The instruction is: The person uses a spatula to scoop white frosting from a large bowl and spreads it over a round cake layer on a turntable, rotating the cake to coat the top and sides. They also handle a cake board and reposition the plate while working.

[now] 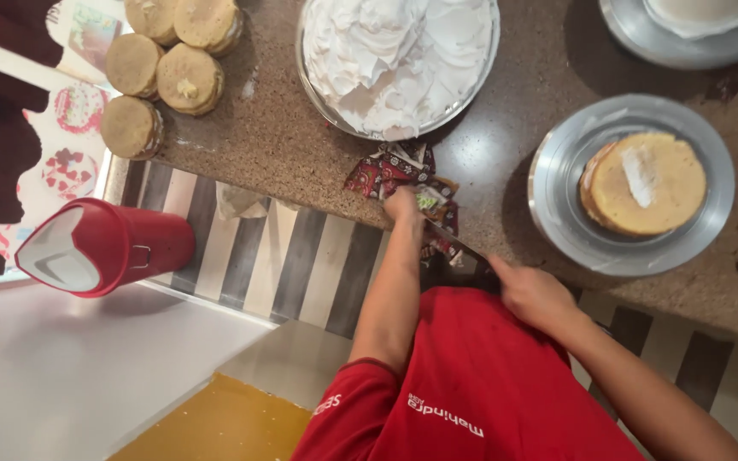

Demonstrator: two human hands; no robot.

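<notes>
Your shirt (480, 376) is red, like the bin (100, 248) at left. The counter (506, 102) is speckled brown (its front (301, 256) striped grey and cream).

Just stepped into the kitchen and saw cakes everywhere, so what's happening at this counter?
A person in a red shirt stands at the speckled counter. Their left hand rests on a heap of small printed wrappers at the counter's edge, while the right hand grips a dark packet. A bowl of white cream, a sponge layer on a steel plate and stacked sandwiched cakes sit nearby.
</notes>
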